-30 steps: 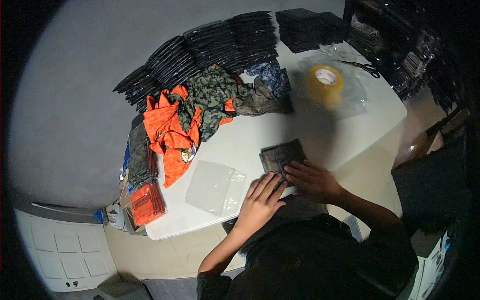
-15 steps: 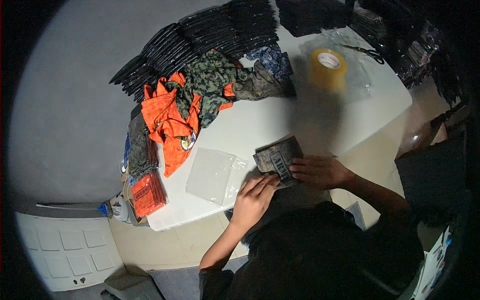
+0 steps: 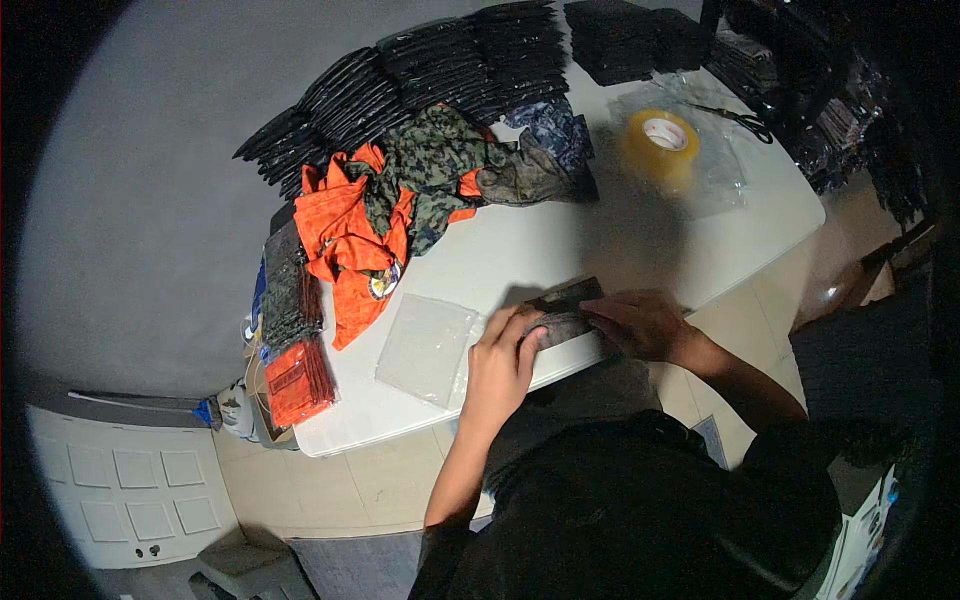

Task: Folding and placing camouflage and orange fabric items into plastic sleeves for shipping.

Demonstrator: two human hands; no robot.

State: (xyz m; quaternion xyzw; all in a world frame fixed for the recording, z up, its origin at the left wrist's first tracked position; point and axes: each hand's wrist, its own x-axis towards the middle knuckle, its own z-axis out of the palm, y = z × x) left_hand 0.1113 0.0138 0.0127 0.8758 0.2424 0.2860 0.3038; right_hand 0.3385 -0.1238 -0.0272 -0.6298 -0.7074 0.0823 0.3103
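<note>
A folded camouflage garment (image 3: 566, 329) lies near the front edge of the white table, its near side lifted and its printed face turned out of sight. My left hand (image 3: 500, 365) grips its left end, thumb on the near side and fingers curled over the top. At the right end, my right hand (image 3: 640, 325) holds the garment with fingers pressed together along its edge; shadow hides part of this hand. Just left of my left hand, a clear plastic bag (image 3: 425, 350) lies flat on the table.
Loose orange and camouflage garments (image 3: 350, 230) are heaped at the left. Bagged orange garments (image 3: 300, 382) lie at the table's left corner. Black packages (image 3: 430, 70) line the far edge. A tape roll (image 3: 664, 138) and scissors (image 3: 740, 118) sit at the far right on clear plastic.
The garment has tipped up, so its printed face no longer shows. My left hand now wraps its left end with the thumb in front. The whole view has shifted slightly.
</note>
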